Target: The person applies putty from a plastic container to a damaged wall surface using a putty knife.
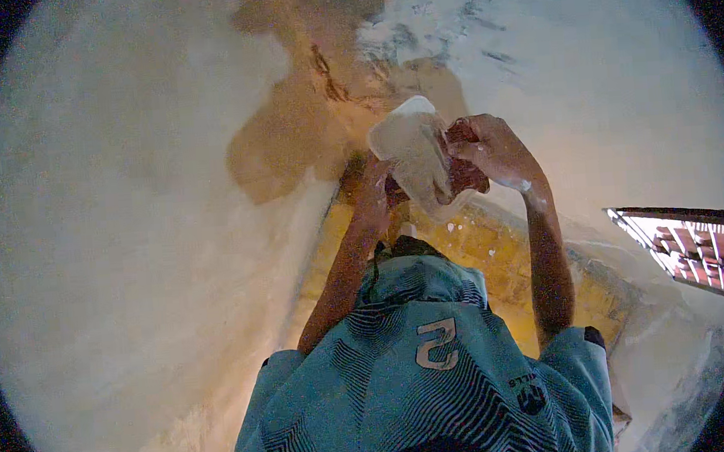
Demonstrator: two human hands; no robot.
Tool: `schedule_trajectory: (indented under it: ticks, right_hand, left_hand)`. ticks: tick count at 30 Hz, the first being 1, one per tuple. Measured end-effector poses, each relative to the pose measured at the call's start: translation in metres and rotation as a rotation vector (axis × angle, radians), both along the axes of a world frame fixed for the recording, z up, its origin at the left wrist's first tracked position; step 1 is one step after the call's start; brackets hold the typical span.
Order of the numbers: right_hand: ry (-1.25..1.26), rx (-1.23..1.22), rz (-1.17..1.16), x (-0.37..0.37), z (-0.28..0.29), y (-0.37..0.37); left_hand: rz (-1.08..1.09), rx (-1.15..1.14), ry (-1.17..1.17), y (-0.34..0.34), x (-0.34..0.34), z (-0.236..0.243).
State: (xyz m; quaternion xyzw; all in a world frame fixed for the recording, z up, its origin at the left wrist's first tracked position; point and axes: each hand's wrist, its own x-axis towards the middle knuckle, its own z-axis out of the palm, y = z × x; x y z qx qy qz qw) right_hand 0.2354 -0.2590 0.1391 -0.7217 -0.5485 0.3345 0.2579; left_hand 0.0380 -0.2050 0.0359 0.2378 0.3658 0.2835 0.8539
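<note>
I hold a pale, translucent plastic container (407, 143), smeared with beige-white paste, in front of my chest. My left hand (372, 187) is closed around its left side, with the fingers partly hidden behind it. My right hand (487, 150) has bent fingers gripping the container's right side; whether they also pinch a small tool there is too dim to tell. White flecks show on my right wrist.
Pale plastered walls (127, 226) surround me, with a brown damp-looking stain (276, 140) and grey smudges beyond my hands. A yellow, white-spotted surface (593, 290) lies below. At the right is a barred window (683, 250).
</note>
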Motion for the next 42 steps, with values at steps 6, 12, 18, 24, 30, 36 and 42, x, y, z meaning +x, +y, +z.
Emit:
schedule_trajectory:
  ticks: [6,12,18,24,30,36,42]
  right_hand:
    - [-0.165,0.034,0.032,0.020,-0.001,0.007]
    - [-0.055,-0.019,-0.074,0.014,0.035,0.011]
    - [0.105,0.099,-0.161,0.011,-0.004,0.037]
    - [0.032,0.030,-0.043,0.005,-0.001,0.057]
    - [-0.007,0.025,0.029,-0.035,0.013,0.091]
    - [0.089,0.159,0.116,-0.062,-0.004,0.105]
    - [-0.001,0.035,0.036,-0.062,0.011,0.095]
  left_hand:
    - [-0.086,0.114,-0.079,0.001,0.018,-0.013]
    - [-0.154,0.013,-0.078,0.012,0.021,-0.013]
    - [-0.116,-0.012,-0.086,0.026,0.028,-0.038]
    - [-0.247,0.088,-0.161,0.059,0.015,-0.025]
    - [-0.325,0.230,-0.087,0.096,-0.012,-0.069]
    - [-0.399,0.185,-0.143,0.125,-0.037,-0.029]
    - [-0.420,-0.032,-0.202,0.146,-0.038,-0.066]
